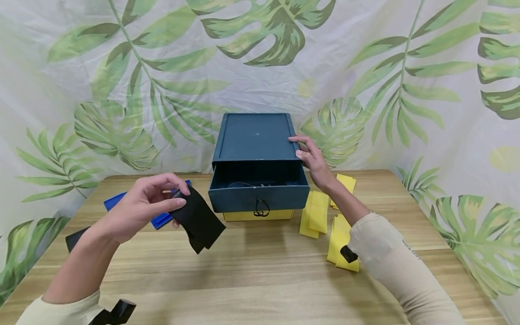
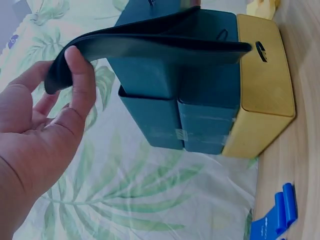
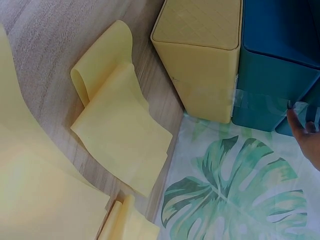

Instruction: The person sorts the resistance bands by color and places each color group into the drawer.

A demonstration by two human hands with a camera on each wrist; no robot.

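Note:
My left hand [image 1: 150, 203] pinches a folded black exercise band [image 1: 201, 221] between thumb and fingers, its free end hanging to the right, in front of a stack of drawers. The dark teal drawer unit [image 1: 257, 137] has its top drawer [image 1: 260, 198] pulled out, with a black loop on its front. Dark things inside the drawer are only partly visible. At the unit's upper right edge rests my right hand [image 1: 314, 162], fingers on the top and side. In the right wrist view, its fingers [image 3: 296, 122] touch the teal side.
A yellow drawer [image 2: 267, 70] forms the bottom of the stack. Folded yellow bands [image 1: 318, 212] lie on the wooden table [image 1: 260, 280] to the right. Blue bands [image 1: 162, 220] and another black piece [image 1: 75, 238] lie left. A leaf-print cloth [image 1: 170, 113] hangs behind.

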